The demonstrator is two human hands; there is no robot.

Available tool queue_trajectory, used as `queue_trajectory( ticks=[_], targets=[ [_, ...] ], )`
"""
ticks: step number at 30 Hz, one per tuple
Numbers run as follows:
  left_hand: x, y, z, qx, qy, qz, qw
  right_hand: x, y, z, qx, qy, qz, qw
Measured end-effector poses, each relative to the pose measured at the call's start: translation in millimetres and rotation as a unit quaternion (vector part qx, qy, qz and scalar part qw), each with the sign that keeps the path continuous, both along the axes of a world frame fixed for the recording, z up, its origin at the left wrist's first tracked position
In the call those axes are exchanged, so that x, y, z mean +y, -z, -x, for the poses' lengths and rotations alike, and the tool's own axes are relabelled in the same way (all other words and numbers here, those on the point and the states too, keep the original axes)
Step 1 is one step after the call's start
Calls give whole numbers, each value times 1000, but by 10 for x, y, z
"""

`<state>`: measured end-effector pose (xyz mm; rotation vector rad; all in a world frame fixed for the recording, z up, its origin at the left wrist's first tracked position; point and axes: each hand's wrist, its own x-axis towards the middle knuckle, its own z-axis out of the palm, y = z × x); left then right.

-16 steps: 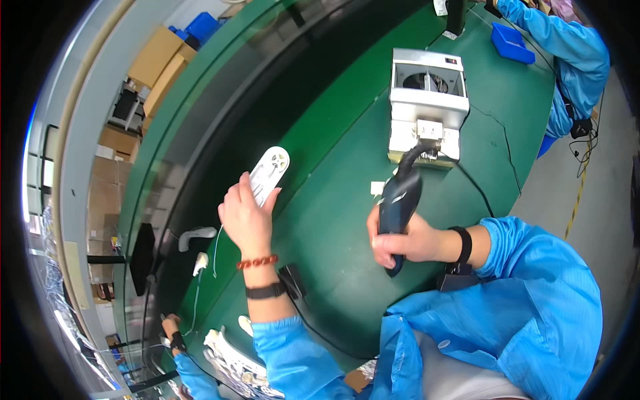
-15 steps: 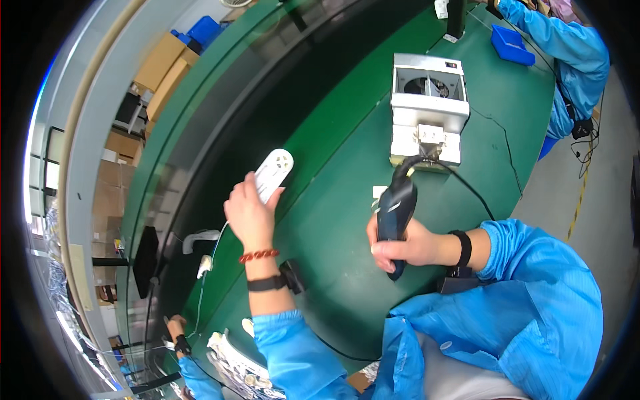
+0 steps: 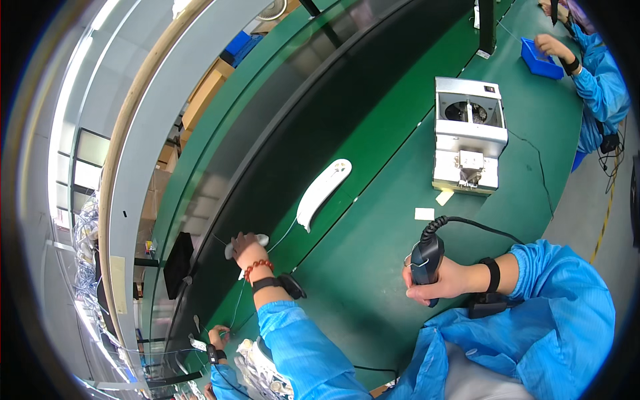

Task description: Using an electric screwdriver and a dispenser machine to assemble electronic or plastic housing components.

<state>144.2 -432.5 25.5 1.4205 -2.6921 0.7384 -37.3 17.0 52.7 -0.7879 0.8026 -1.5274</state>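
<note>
My right hand [image 3: 448, 280] is closed around a dark electric screwdriver [image 3: 427, 259], held upright over the green bench, its coiled cord trailing right. My left hand [image 3: 247, 249] reaches to the edge of the dark conveyor belt. Its fingers are wrapped over a white curved plastic piece [image 3: 263, 240], mostly hidden by the hand. Apart from both hands, a long white curved plastic housing [image 3: 320, 198] lies beyond the left hand, with a thin pale cable leading from its near end. Past the screwdriver stands a silver screw feeder [image 3: 470, 140].
The dark belt [image 3: 293, 120] runs along the left. A small white paper [image 3: 424, 214] and a yellow tag lie before the feeder. A blue bin [image 3: 541, 61] sits by a co-worker's hand [image 3: 555, 47] at far right. Another person's hand [image 3: 218, 335] handles cable at lower left.
My left hand has let go of the long white housing and moved back toward me, onto the other white curved piece. My right hand still grips the screwdriver, now farther from the feeder.
</note>
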Motion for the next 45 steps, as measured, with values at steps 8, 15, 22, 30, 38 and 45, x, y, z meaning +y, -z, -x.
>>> queue_trajectory(
  ticks=[8, 15, 22, 30, 38, 45],
  targets=[
    [707, -243, -124, 98, 115, 106, 983, 14, 4, -35, -7, -2, -14, 1000],
    [1659, -553, -14, 104, 139, 23, 985, 129, 5, 1, -10, 45, -21, 999],
    [3105, -811, -81, 219, 286, -235, 903, 92, -317, 60, -5, 96, 53, 994],
    [3719, -432, 56, 178, 355, -296, 869, 357, -907, 790, 122, 309, 196, 922],
    [3805, -334, 111, 221, 317, -284, 877, 285, -993, 1111, 250, 446, 126, 850],
    [3800, -423, 119, 221, 335, -277, 873, 228, -899, 1176, 281, 470, 100, 831]
  ],
)
